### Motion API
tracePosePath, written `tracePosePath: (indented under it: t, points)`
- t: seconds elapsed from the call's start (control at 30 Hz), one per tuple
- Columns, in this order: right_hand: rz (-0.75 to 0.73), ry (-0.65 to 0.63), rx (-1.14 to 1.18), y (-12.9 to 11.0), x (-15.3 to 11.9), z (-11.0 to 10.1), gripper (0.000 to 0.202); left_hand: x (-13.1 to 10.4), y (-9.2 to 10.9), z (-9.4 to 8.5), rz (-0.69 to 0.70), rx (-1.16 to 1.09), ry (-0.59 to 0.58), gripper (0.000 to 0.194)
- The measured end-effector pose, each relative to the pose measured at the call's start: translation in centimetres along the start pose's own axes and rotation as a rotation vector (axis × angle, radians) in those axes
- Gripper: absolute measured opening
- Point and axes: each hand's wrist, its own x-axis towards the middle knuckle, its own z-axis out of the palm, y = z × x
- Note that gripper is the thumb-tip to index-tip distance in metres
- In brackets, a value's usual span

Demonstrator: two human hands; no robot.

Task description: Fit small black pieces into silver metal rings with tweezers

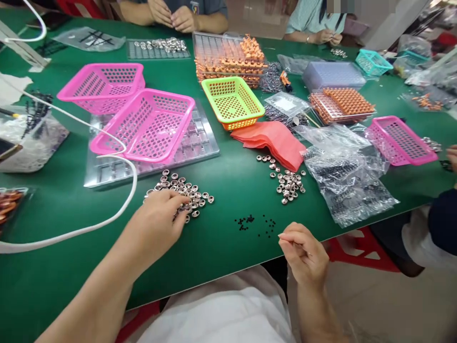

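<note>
Dozens of small silver metal rings [194,195] lie in a loose pile at the left hand [160,212], some of them partly hidden beneath its fingers. A second group of similar silver pieces [289,183] sits beyond the right hand [304,252], well apart from it, beside a folded red cloth [273,140]. Between the two hands, nearer the right, tiny black pieces [246,222] are scattered on the green table [221,247].

The left forearm stretches forward and inward from the lower left, palm down, with the fingers bent over the near side of the pile. The right forearm rises from the bottom at the table's edge, the hand turned inward and its fingers curled.

The two hands are well apart. The left thumb and forefinger stand parted above the rings; whether a fingertip touches one cannot be told. The right thumb and forefinger meet at their tips, just beside the black pieces; anything pinched there is too small to make out. Beyond the left hand, a pink basket [146,126] rests on a clear plastic tray [203,138].
</note>
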Motion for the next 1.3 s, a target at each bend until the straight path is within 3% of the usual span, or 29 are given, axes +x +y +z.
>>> tracePosePath:
  t: [0.1, 0.17, 0.27, 0.33, 0.43, 0.5, 0.63, 0.77, 0.9, 1.03, 1.2, 1.3]
  points:
    - [0.000, 0.024, -0.003, 0.2, -0.1, -0.6, 0.025, 0.1, -0.4, -0.1, 0.020, 0.096, 0.059, 0.031]
    - [0.020, 0.073, -0.003, 0.3, -0.3, -0.9, 0.022, 0.6, 0.8, 0.0, 0.073, 0.095, 0.078, 0.032]
    - [0.055, 0.129, 0.014, 0.5, -0.4, -1.1, 0.019, 2.1, 4.4, 0.7, 0.202, 0.040, 0.043, 0.032]
    - [0.057, 0.123, 0.032, 0.5, -0.4, -1.1, 0.019, 4.0, 7.3, 1.8, 0.279, -0.025, -0.051, 0.030]
    - [0.034, 0.092, 0.042, 0.3, -0.5, -1.1, 0.020, 7.5, 11.1, 4.2, 0.263, -0.112, -0.251, 0.025]
    - [0.033, 0.088, 0.028, 0.2, -0.8, -1.3, 0.020, 9.8, 12.7, 5.9, 0.256, -0.132, -0.270, 0.029]
    - [0.048, 0.154, -0.035, 0.3, -1.5, -2.6, 0.017, 12.9, 14.1, 8.6, 0.232, -0.169, -0.283, 0.028]
    - [0.074, 0.176, -0.067, 0.6, -2.0, -3.7, 0.014, 13.9, 14.6, 9.8, 0.202, -0.196, -0.268, 0.027]
    - [0.092, 0.147, -0.034, 0.8, -2.1, -3.4, 0.013, 13.9, 14.7, 10.1, 0.205, -0.230, -0.247, 0.017]
    - [0.102, 0.170, 0.089, 0.8, -1.6, -2.8, 0.025, 12.4, 14.0, 8.9, 0.230, -0.269, -0.218, 0.012]
    - [0.131, 0.223, 0.190, 0.7, -0.5, -2.4, 0.043, 6.9, 12.0, 5.6, 0.269, -0.317, -0.184, 0.009]
    - [0.168, 0.171, 0.284, 0.8, -0.2, -1.8, 0.043, 3.1, 10.4, 4.0, 0.301, -0.413, -0.106, 0.008]
